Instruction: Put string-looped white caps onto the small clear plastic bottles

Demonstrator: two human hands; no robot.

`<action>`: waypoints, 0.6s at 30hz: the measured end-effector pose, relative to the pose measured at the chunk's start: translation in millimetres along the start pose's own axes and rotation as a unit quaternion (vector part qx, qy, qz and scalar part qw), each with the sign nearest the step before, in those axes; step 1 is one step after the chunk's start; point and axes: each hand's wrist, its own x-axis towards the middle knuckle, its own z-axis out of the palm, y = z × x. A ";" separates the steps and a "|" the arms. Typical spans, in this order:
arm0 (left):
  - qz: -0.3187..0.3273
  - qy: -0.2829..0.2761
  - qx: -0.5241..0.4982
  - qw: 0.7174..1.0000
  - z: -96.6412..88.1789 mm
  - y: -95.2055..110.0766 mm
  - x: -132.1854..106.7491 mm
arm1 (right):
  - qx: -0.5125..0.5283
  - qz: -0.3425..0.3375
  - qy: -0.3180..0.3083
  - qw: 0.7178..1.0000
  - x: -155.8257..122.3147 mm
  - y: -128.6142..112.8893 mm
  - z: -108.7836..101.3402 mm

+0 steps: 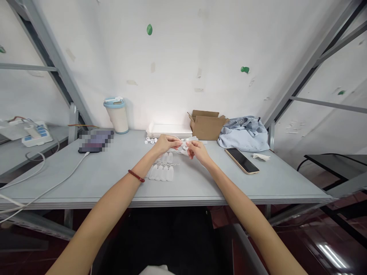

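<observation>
My left hand (169,143), with a red bead bracelet (136,176) on the wrist, pinches a small white piece too tiny to name. Close beside it, my right hand (197,151) has its fingers closed on the same piece or one touching it; I cannot tell which. Below the hands, rows of white oval tags (162,172) with thin strings lie on the grey table (197,187). Several small white round pieces (150,141) sit just left of my left hand. More white pieces under the fingers are partly hidden.
Behind the hands lies a white stack (170,130), beside an open cardboard box (207,128) and a light blue cloth (243,135). A phone (241,160) and crumpled tissue (261,157) are at right. At left stand a cup (116,115) and a blurred-screen device (96,141) with a white cable (67,176).
</observation>
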 end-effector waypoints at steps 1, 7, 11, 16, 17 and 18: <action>-0.006 0.002 -0.002 1.000 0.3 0.4 -0.1 | 0.000 -0.001 0.002 1.000 0.1 0.2 0.3; -0.080 0.000 -0.009 0.997 1.7 2.7 -0.4 | -0.012 -0.049 0.031 0.998 0.8 3.6 2.4; -0.083 0.000 0.051 0.995 3.6 3.8 -1.4 | -0.055 -0.066 0.044 0.995 -0.7 3.2 3.2; -0.054 -0.022 0.102 0.993 2.0 2.9 -3.1 | -0.137 -0.085 0.057 0.985 -3.5 0.5 2.9; -0.042 -0.031 0.104 0.993 1.0 2.1 -3.0 | -0.144 -0.088 0.057 0.984 -3.5 0.5 2.5; -0.029 -0.039 0.106 0.993 -0.1 1.4 -2.7 | -0.147 -0.091 0.058 0.983 -3.3 0.8 2.1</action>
